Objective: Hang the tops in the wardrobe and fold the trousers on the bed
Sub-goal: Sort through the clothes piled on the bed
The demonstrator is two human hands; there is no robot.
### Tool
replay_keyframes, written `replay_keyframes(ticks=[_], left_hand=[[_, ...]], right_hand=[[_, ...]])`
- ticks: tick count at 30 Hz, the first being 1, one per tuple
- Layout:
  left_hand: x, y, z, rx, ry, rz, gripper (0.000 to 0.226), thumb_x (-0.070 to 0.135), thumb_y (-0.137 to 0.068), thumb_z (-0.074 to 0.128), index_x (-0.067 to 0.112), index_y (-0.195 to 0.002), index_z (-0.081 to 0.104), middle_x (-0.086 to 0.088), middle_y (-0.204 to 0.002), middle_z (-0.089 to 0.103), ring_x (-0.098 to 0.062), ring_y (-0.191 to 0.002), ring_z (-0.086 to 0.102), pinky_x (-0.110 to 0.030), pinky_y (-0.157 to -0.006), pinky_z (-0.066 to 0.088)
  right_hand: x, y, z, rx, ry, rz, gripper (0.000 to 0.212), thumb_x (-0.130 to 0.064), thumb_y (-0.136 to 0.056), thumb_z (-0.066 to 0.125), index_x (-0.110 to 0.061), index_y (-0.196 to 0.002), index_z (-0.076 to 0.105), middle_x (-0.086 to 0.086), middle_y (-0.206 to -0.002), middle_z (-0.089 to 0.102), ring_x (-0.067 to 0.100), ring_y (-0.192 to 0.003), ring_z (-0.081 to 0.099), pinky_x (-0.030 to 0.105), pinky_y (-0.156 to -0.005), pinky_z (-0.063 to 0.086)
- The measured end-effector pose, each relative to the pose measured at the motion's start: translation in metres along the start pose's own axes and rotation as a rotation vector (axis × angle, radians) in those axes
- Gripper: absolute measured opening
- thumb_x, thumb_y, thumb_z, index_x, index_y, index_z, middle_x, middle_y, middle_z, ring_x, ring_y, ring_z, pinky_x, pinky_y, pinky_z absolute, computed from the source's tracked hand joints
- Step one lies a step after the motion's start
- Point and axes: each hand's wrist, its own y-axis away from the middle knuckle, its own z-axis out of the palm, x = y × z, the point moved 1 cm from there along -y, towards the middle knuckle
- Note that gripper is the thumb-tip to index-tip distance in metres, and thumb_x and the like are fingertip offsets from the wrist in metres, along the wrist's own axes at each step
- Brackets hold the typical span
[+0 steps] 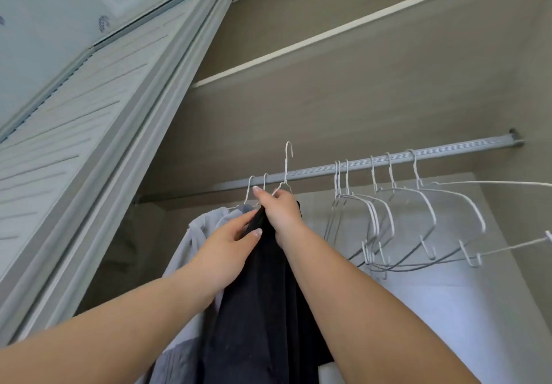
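Your forearms fill the near edge of the view, both reaching up into the wardrobe. Between them hangs the dark top, draped down toward you, its upper edge gathered at your hands. Your left hand lies against the left side of the dark cloth with fingers fairly straight, steadying rather than clutching. Your right hand has its grip closed round the neck of a white wire hanger together with the top's collar area; whether the cloth is fully seated on both shoulders of the hanger is hidden by your hand.

Just left of the dark top, a pale grey garment already hangs from the rail. The hanger's hook stands above the rail, not yet caught over it. Farther right, a cluster of empty hangers dangles on the rail, with the shelf above.

You look to be mid-hang on one of the tops. Next, lower the hook onto the rail in the gap between the grey garment and the empty hangers, then ease both hands off once the weight settles.
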Motion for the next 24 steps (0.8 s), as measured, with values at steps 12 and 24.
replay_keyframes(ticks=[12, 24], left_hand=[[-0.052, -0.041, 0.008, -0.003, -0.245, -0.023, 0.038, 0.014, -0.099, 0.047, 0.034, -0.132, 0.044, 0.023, -0.112, 0.056, 0.010, -0.101, 0.051, -0.001, -0.079, 0.034], [-0.054, -0.023, -0.006, 0.028, -0.148, -0.038, 0.036, 0.011, -0.097, 0.048, 0.037, -0.121, 0.055, 0.012, -0.110, 0.069, -0.007, -0.103, 0.064, -0.029, -0.093, 0.051]], right_hand=[[0.053, -0.037, 0.001, 0.028, 0.077, 0.102, 0.038, -0.037, -0.085, 0.067, -0.013, -0.065, 0.044, 0.002, -0.068, 0.051, 0.013, -0.058, 0.052, 0.024, -0.048, 0.035], [0.065, -0.008, 0.017, 0.150, 0.029, -0.082, 0.067, -0.045, -0.087, 0.062, -0.014, -0.142, 0.040, 0.001, -0.146, 0.037, 0.016, -0.132, 0.039, 0.029, -0.107, 0.034]])
